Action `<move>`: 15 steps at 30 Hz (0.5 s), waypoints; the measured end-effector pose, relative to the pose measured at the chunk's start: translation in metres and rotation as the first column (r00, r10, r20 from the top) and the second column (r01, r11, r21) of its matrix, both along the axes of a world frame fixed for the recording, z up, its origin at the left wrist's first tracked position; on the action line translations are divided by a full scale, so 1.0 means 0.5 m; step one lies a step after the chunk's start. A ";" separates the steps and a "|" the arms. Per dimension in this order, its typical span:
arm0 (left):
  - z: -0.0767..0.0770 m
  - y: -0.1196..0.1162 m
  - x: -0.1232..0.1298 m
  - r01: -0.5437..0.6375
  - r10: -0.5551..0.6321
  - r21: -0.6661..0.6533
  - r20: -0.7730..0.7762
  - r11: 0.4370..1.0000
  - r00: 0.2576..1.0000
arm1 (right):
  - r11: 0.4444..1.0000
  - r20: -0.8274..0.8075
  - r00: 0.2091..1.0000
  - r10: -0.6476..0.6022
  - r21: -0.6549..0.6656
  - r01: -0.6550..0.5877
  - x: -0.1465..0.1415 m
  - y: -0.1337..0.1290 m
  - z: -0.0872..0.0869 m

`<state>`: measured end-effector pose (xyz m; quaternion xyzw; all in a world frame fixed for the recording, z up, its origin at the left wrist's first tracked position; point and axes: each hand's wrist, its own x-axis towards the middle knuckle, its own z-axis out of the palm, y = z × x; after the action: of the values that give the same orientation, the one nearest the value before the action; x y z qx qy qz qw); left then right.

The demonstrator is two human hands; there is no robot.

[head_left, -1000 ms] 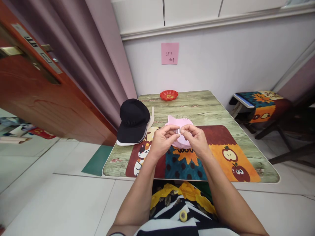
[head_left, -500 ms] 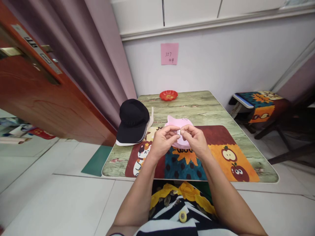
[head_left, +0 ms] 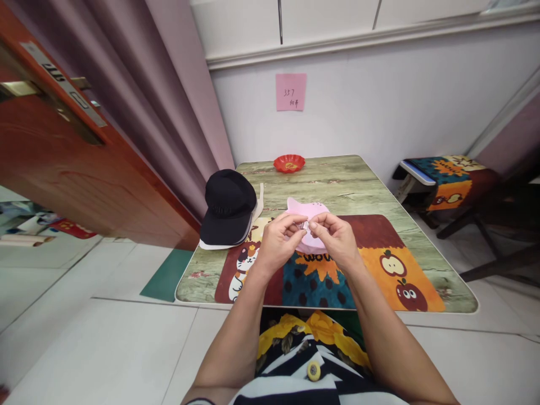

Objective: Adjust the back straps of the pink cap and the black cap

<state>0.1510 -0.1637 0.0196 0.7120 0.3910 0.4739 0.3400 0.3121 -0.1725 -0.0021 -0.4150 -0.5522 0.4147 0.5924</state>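
Left hand and right hand pinch one small whitish piece over pink cat-eared item, presumably for fine control.

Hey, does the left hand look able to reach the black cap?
Likely yes: nothing visible blocks the way to the black cap, though the left hand is busy with a small pale piece.

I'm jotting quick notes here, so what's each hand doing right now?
Left hand: closed, pinching a small pale piece.
Right hand: closed, pinching the same piece at its other end.
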 end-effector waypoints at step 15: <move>-0.005 -0.001 -0.001 -0.003 0.008 -0.098 0.051 0.995 0.999 | 0.999 0.079 0.997 -0.001 0.036 -0.002 0.001 -0.008 -0.003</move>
<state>0.1504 -0.1642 0.0173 0.6810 0.4069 0.4731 0.3832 0.3123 -0.1763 -0.0038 -0.4201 -0.5825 0.3882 0.5776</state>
